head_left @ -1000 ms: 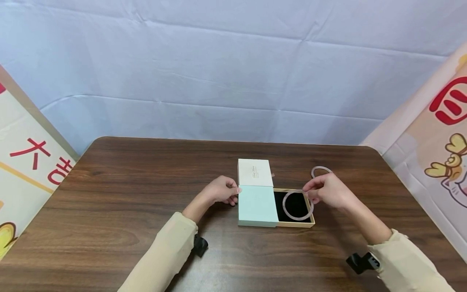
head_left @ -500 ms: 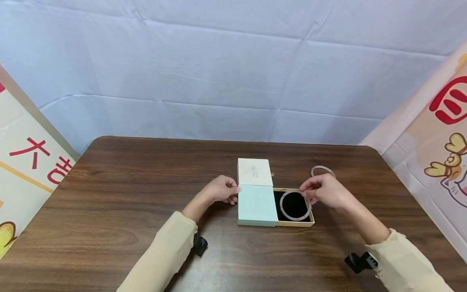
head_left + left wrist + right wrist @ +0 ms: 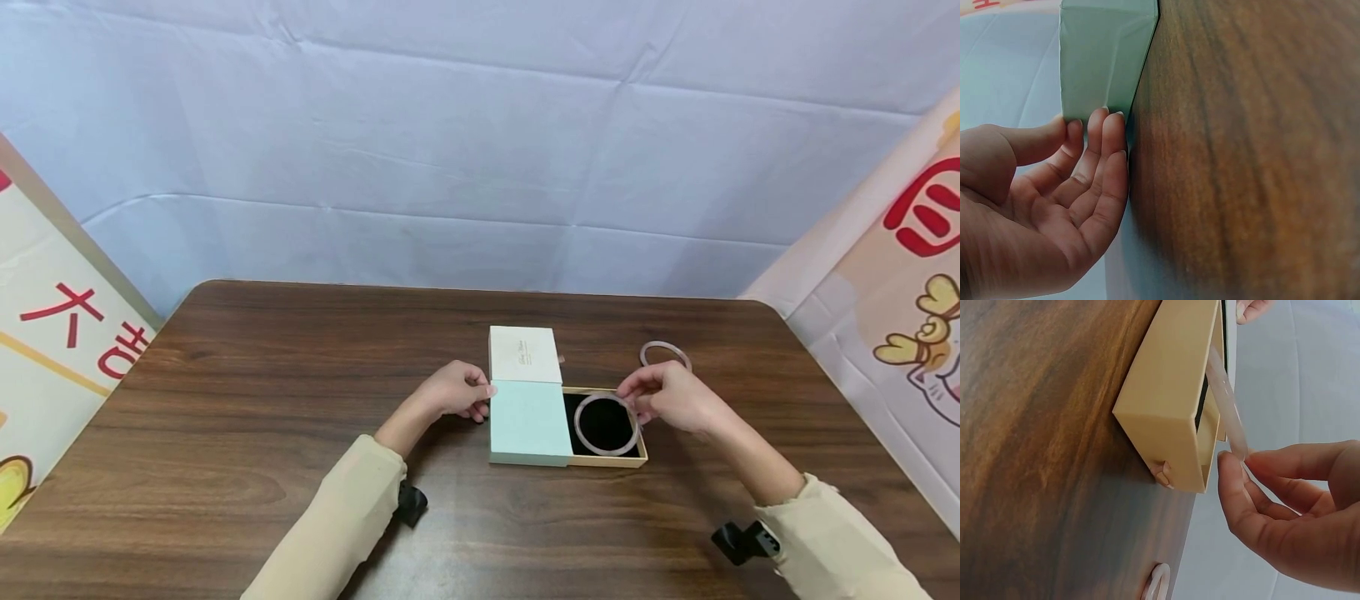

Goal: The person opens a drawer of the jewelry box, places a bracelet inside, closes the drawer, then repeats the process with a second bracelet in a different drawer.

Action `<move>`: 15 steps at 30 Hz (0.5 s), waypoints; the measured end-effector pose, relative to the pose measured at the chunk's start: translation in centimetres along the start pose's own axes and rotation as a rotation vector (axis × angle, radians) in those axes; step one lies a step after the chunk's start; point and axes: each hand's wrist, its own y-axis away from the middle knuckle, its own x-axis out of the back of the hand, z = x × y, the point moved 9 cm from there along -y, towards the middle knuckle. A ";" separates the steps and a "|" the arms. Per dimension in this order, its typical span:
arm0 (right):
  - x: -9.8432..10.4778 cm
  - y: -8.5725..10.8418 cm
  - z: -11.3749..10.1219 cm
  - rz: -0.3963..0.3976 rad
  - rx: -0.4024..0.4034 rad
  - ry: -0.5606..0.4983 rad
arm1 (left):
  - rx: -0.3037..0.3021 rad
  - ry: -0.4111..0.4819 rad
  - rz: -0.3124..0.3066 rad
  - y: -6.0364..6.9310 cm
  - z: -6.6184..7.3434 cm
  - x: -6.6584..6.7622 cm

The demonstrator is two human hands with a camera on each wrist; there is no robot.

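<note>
A drawer-style jewellery box with a mint sleeve [image 3: 529, 423] lies on the table, its tan drawer [image 3: 609, 461] pulled out to the right. Black padding [image 3: 570, 417] lines the drawer. With thumb and fingertips my right hand [image 3: 675, 398] pinches a pale, translucent bangle [image 3: 577, 433] at its far right. From the right wrist, that bangle [image 3: 1227, 403] looks tilted, its held end raised above the drawer rim. My left hand [image 3: 454, 392] rests thumb and fingertips against the sleeve's left end, its fingers [image 3: 1113, 187] loosely bent. Behind the right hand lies a second pale bangle [image 3: 663, 343].
A white box [image 3: 523, 354] with small lettering stands directly behind the mint sleeve. The brown wooden table [image 3: 300, 375] ends at a pale cloth backdrop [image 3: 450, 167]. Printed panels [image 3: 922, 333] hang at both sides. A small ribbon tab [image 3: 1163, 475] sticks out of the drawer's end.
The held bangle has moved slightly left and lower over the black padding, along with the right hand. My left hand and the box have stayed in place.
</note>
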 end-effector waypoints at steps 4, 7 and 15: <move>-0.1 0.0 0.1 -0.001 0.008 0.017 | -0.002 0.004 0.004 0.0 -0.1 0.0; -0.1 0.0 0.1 0.002 0.008 0.032 | -0.001 0.008 0.005 -0.1 -0.2 0.0; -0.3 0.0 0.6 0.000 0.002 0.042 | -0.001 0.008 0.001 -0.1 -0.2 -0.1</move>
